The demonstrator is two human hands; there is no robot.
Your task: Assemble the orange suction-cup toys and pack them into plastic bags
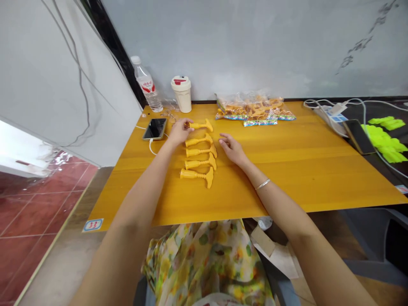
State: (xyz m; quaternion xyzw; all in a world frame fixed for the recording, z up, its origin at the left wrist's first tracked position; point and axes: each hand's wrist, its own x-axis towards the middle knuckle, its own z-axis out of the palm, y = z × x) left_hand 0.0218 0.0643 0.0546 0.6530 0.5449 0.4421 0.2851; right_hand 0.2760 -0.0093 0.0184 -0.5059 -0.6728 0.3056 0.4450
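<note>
Several yellow plastic toy hammers lie in a column on the wooden table (270,178), handles to the left and heads to the right. My left hand (179,131) has its fingers closed on the handle end of the farthest toy hammer (200,126). Closer to me come a second toy hammer (198,141), a third (199,151) and others, with the nearest toy hammer (196,174) slightly tilted. Just right of the hammer heads, my right hand (232,149) rests with fingers apart and nothing in them.
Clear bags of orange-yellow toy pieces (255,108) lie at the back. A water bottle (147,87), a lidded cup (182,94) and a phone on a cable (155,128) are at the left. Rightward are a power strip (331,117), another phone (358,136) and neon-yellow pieces (387,142).
</note>
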